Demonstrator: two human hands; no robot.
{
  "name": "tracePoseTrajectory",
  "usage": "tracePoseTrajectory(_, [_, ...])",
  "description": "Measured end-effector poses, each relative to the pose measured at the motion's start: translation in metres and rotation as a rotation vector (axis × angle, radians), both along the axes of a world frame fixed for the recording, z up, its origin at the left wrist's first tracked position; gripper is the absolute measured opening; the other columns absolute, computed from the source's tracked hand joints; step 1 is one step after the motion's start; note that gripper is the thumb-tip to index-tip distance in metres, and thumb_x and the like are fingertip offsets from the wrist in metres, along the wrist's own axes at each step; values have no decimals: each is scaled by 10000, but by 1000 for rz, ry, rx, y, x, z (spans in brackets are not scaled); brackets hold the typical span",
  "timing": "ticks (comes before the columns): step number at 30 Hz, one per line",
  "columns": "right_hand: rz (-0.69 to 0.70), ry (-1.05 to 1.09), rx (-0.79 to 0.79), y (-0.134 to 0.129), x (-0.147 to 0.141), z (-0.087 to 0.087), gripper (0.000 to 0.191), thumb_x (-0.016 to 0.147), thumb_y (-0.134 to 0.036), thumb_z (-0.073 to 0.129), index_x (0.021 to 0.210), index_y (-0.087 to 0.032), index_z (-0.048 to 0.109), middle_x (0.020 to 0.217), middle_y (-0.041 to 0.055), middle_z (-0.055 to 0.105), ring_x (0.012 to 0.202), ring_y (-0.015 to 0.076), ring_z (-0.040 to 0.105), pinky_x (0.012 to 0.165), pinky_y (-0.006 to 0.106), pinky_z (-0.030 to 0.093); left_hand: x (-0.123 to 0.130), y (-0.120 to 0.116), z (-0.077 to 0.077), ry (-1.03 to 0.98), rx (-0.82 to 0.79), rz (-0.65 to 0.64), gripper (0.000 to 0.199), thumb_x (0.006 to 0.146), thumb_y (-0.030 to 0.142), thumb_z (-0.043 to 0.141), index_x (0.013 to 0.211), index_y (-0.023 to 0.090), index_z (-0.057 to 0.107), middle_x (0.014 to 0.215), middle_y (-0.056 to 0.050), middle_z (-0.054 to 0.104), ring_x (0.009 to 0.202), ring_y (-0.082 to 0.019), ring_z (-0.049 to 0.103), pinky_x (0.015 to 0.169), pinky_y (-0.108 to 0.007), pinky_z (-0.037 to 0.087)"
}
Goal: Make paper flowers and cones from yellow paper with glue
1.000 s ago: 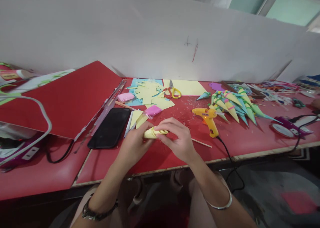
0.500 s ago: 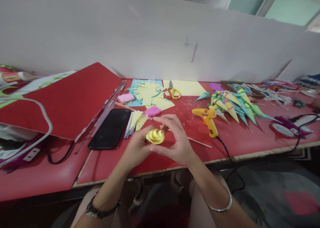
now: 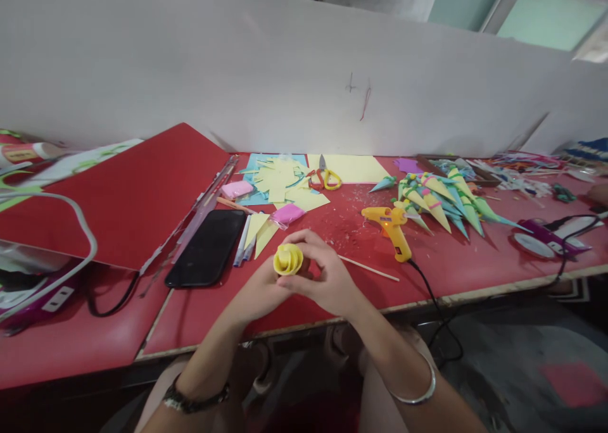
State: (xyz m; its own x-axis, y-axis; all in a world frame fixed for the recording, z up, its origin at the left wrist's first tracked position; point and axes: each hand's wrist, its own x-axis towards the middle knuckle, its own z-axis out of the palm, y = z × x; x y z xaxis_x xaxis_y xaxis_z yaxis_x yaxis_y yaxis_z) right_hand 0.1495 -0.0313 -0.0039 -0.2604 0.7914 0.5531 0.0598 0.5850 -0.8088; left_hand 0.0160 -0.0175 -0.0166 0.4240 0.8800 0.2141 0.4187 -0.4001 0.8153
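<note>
A rolled yellow paper flower (image 3: 287, 259) is held upright between both hands, above the front of the red table (image 3: 304, 306). My left hand (image 3: 259, 294) grips it from the left and below, its fingertips partly hidden behind the flower. My right hand (image 3: 323, 269) curves round the right side, with thumb and fingers at the flower's edge. A thin wooden stick (image 3: 368, 268) lies to the right of my hands. Just beyond them are a pink packet (image 3: 287, 216) and pale yellow paper pieces (image 3: 266, 238).
A yellow glue gun (image 3: 392, 229) with a black cord lies on the right, before a pile of paper cones (image 3: 437, 199). On the left are a black phone (image 3: 206, 248) and a red board (image 3: 128, 195). Scissors (image 3: 327, 176) lie near the wall.
The flower has tilted so its rolled centre shows more. My right hand has moved left and closed in around it. The view has shifted slightly.
</note>
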Motion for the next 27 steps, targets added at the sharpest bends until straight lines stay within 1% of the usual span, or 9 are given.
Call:
tracePoseTrajectory(3, [-56, 79, -116, 3, -1, -3, 137, 729, -297, 638, 784, -177, 606, 865, 21, 534, 795, 137, 529, 715, 255, 450, 4, 1, -1, -86, -42, -34, 228, 763, 351, 446, 765, 159, 570, 716, -32, 601, 721, -165, 553, 677, -281, 481])
tracePoseTrajectory(6, [-145, 129, -194, 6, -1, -5, 131, 731, -278, 622, 799, -166, 622, 846, 23, 554, 828, 149, 544, 763, 262, 434, 10, 3, -1, -140, 25, 19, 203, 771, 337, 452, 774, 168, 564, 725, -32, 593, 848, -200, 536, 784, -310, 441])
tracePoseTrajectory(9, [-205, 141, -236, 8, 0, -6, 136, 710, -274, 633, 789, -163, 634, 831, 25, 558, 838, 160, 546, 782, 270, 425, 12, 3, 0, -166, 22, 32, 197, 771, 340, 453, 704, 173, 533, 680, -13, 556, 755, -177, 519, 724, -280, 439])
tracePoseTrajectory(12, [-139, 188, -269, 9, 1, -6, 143, 702, -287, 633, 776, -164, 637, 849, 28, 559, 859, 164, 547, 804, 275, 425, 11, 2, 2, -188, -98, -30, 280, 772, 396, 445, 614, 169, 486, 596, 20, 485, 583, -123, 445, 560, -223, 407])
tracePoseTrajectory(15, [-51, 261, -349, 9, 1, -7, 169, 710, -305, 621, 802, -163, 636, 884, 38, 581, 885, 173, 560, 818, 287, 430, 8, 1, 3, -190, -166, -78, 337, 763, 432, 459, 563, 160, 465, 544, 43, 409, 515, -91, 362, 480, -198, 342])
tracePoseTrajectory(18, [-18, 322, -424, 9, 0, -9, 188, 704, -322, 628, 812, -168, 631, 856, 34, 609, 849, 172, 579, 790, 293, 449, 7, 1, 3, -194, -166, -94, 316, 772, 407, 463, 590, 151, 495, 572, 32, 449, 545, -100, 398, 512, -205, 362])
tracePoseTrajectory(22, [-48, 367, -423, 12, 1, -12, 194, 694, -332, 640, 799, -170, 626, 829, 31, 618, 821, 170, 585, 776, 294, 458, 7, 2, 6, -187, -76, -50, 209, 778, 346, 485, 742, 152, 556, 738, -10, 572, 726, -152, 513, 663, -241, 422])
tracePoseTrajectory(25, [-94, 372, -425, 14, 1, -14, 195, 702, -341, 633, 797, -172, 624, 822, 31, 610, 811, 167, 581, 769, 294, 459, 5, 4, 8, -114, -48, 25, 215, 765, 358, 507, 719, 153, 553, 712, -12, 570, 700, -156, 513, 629, -242, 419])
tracePoseTrajectory(27, [-103, 359, -414, 15, 1, -14, 189, 711, -344, 624, 788, -171, 626, 819, 30, 603, 812, 165, 576, 774, 292, 455, 3, 5, 9, -92, -40, 29, 236, 764, 368, 500, 673, 155, 545, 651, -1, 542, 658, -150, 498, 600, -240, 412])
